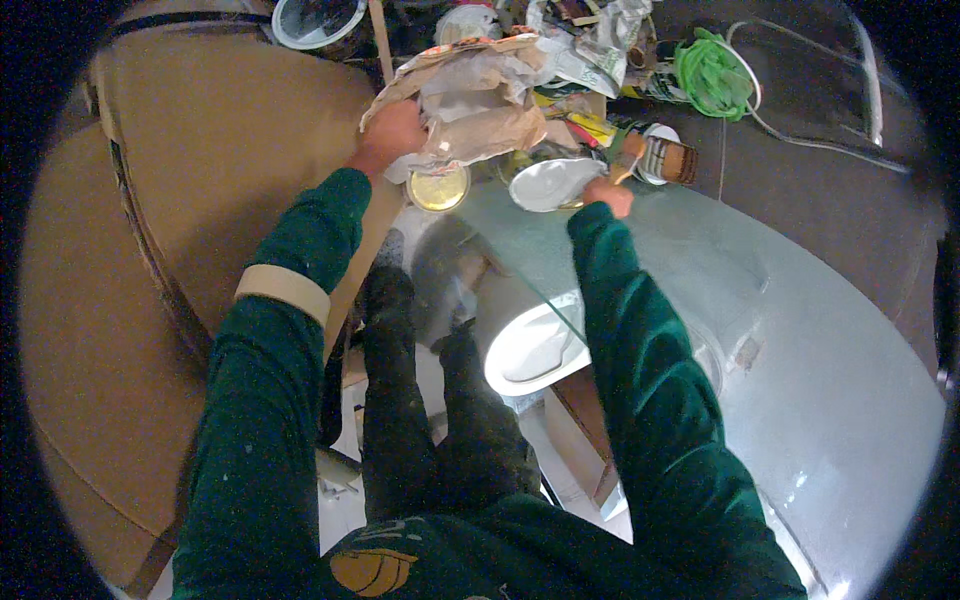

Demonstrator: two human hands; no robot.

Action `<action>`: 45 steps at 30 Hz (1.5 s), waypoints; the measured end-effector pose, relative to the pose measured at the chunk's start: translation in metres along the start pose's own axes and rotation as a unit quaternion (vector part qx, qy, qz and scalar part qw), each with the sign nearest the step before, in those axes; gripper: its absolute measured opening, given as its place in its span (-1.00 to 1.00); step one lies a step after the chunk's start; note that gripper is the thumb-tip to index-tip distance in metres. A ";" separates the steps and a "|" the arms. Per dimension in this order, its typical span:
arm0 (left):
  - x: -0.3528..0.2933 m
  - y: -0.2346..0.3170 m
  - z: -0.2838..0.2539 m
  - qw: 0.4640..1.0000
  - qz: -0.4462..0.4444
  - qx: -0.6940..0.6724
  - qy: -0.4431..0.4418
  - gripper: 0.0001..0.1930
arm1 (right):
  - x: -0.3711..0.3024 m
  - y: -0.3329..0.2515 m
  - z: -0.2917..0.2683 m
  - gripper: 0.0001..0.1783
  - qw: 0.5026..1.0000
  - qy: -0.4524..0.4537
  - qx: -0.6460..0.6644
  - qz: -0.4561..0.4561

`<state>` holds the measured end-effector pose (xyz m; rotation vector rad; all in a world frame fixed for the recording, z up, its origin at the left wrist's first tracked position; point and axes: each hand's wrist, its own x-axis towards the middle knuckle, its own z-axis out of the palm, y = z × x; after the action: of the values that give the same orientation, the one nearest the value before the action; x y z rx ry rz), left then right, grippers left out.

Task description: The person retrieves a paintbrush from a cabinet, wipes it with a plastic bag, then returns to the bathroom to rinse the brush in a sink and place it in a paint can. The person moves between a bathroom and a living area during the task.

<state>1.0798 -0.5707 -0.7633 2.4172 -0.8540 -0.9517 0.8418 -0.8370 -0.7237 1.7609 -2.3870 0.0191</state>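
My left hand (395, 130) is closed on the left rim of a crumpled brown paper bag (480, 135), its mouth open and pale lining showing inside. My right hand (608, 197) is closed around a wide paintbrush (630, 157) with an orange handle; its brown bristles point to the right. Just left of that hand is a shiny white oval dish or lid (550, 186), and I cannot tell whether the fingers touch it. A round gold-coloured lid (438, 188) sits below the bag. Around my left forearm is a cream-coloured roll of tape (285, 289).
A glass tabletop (830, 330) spreads below and right of my right arm, with a white basin (535, 350) seen lower down. A brown sofa (220, 120) fills the left. Clutter crowds the far side, including a green mesh bundle (713, 75) and a white cable (800, 137).
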 end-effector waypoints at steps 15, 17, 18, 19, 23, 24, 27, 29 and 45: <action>0.008 0.004 0.008 1.000 -0.020 0.004 0.006 -0.71 | 0.066 -0.012 0.017 -0.48 0.977 -0.103 -0.030 -0.185; 0.007 0.006 0.009 0.999 -0.046 0.004 0.006 -0.70 | 0.051 -0.014 0.016 -0.60 0.977 -0.100 0.035 -0.184; 0.008 0.006 0.010 0.999 -0.036 0.010 0.012 -0.69 | 0.044 -0.017 0.015 -0.62 0.978 -0.102 0.038 -0.177; 0.009 0.006 0.011 0.999 -0.039 0.027 0.013 -0.69 | 0.039 -0.021 0.015 -0.64 0.980 -0.106 0.041 -0.165; 0.012 0.000 0.015 0.999 -0.050 0.005 0.003 -0.68 | 0.020 -0.022 0.013 -0.61 0.962 -0.168 0.059 -0.206; 0.011 -0.002 0.017 0.998 -0.055 -0.008 0.005 -0.68 | 0.016 -0.023 0.016 -0.59 0.958 -0.186 0.058 -0.209; 0.007 -0.014 0.025 0.997 -0.049 -0.057 0.033 -0.69 | 0.010 -0.017 0.037 -0.56 0.942 -0.203 0.035 -0.264; 0.005 -0.024 0.031 0.991 -0.033 -0.124 0.046 -0.70 | 0.004 -0.009 0.065 -0.51 0.946 -0.169 0.057 -0.270; -0.115 0.108 -0.047 0.912 -0.042 -0.391 0.116 -0.69 | 0.047 0.007 0.151 -0.72 0.870 -0.270 0.109 -0.397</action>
<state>1.0048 -0.5664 -0.6173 1.8118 -0.2035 -0.8029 0.8020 -0.8966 -0.8650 3.0594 -1.7617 -0.3663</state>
